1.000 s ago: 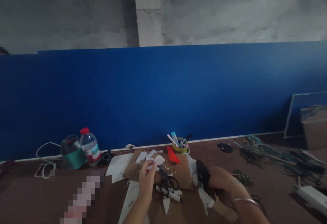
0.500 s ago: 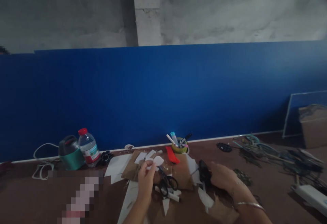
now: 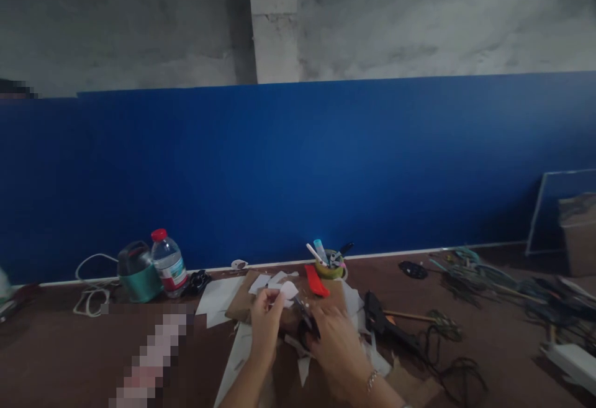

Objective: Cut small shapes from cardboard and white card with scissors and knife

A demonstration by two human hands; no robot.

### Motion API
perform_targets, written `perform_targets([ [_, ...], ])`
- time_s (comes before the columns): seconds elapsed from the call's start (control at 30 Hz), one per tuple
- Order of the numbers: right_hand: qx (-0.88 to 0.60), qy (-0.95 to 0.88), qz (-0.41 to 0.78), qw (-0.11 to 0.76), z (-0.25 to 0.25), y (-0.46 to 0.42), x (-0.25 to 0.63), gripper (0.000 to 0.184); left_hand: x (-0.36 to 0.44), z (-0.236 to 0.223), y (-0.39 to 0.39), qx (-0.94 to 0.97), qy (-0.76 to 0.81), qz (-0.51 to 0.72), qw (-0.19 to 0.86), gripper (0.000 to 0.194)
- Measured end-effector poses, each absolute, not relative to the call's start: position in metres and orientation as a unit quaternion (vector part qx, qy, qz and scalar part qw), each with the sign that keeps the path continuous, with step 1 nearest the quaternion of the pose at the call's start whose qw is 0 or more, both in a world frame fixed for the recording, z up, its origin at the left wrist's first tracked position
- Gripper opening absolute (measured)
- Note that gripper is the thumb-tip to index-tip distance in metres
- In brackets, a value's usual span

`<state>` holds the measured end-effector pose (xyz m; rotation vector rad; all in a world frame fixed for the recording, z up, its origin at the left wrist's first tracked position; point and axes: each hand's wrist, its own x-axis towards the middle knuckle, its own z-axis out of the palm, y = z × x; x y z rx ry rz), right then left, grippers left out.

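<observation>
A small rounded white paper piece (image 3: 289, 290) is pinched between the thumb and fingers of my left hand (image 3: 266, 320). My right hand (image 3: 336, 336) is curled over the black handles of the scissors (image 3: 308, 322), covering part of them. The scissor blades point up toward the paper piece. Beneath both hands lies brown cardboard (image 3: 239, 303), strewn with white paper scraps (image 3: 303, 369). Just beyond my right hand is a red piece (image 3: 316, 281). To the right of that hand, a black glue gun (image 3: 391, 328) rests on the table, its cord trailing toward me.
Pens stand in a yellow-green holder (image 3: 329, 269) at the back. A red-capped bottle (image 3: 170, 265) and a green-and-dark container (image 3: 138, 277) stand at left. Tangled cords and wire (image 3: 484, 281) cover the right side. A blue partition (image 3: 298, 172) closes off the table's back.
My right hand has let go of the glue gun and moved left onto the scissors. My left hand still holds the paper piece. The view has shifted slightly.
</observation>
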<state>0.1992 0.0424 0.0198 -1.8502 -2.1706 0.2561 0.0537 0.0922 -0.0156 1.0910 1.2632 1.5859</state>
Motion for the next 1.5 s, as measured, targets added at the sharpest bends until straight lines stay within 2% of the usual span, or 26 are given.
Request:
perform_targets([
  [0.17,-0.648,-0.751,0.075,0.106,0.023,0.045,0.206,0.046,0.051,0.001,0.096,0.349,0.523,0.66,0.411,0.031],
  [0.33,-0.651,-0.752,0.072,0.079,0.025,0.045,0.211,0.036,0.047,0.012,0.1,0.354,0.553,0.638,0.401,0.029],
  [0.47,-0.658,-0.739,0.109,0.096,0.029,0.049,0.221,0.034,0.033,0.008,0.099,0.426,0.545,0.597,0.406,0.023],
  [0.63,-0.659,-0.715,0.148,0.181,0.022,0.061,0.231,0.031,0.016,-0.013,0.087,0.533,0.547,0.518,0.386,0.02],
  [0.9,-0.566,-0.699,0.095,0.427,-0.013,0.067,0.219,0.037,0.023,-0.031,0.08,0.609,0.547,0.511,0.26,0.022],
  [1.17,-0.544,-0.656,0.107,0.512,-0.019,0.058,0.219,0.037,0.032,-0.035,0.076,0.612,0.571,0.508,0.204,0.02],
  [1.33,-0.529,-0.605,0.163,0.572,-0.025,0.062,0.224,0.037,0.03,-0.036,0.071,0.627,0.554,0.516,0.185,0.021],
  [1.5,-0.536,-0.527,0.234,0.617,-0.023,0.064,0.226,0.047,0.021,-0.038,0.063,0.663,0.53,0.5,0.174,0.02],
])
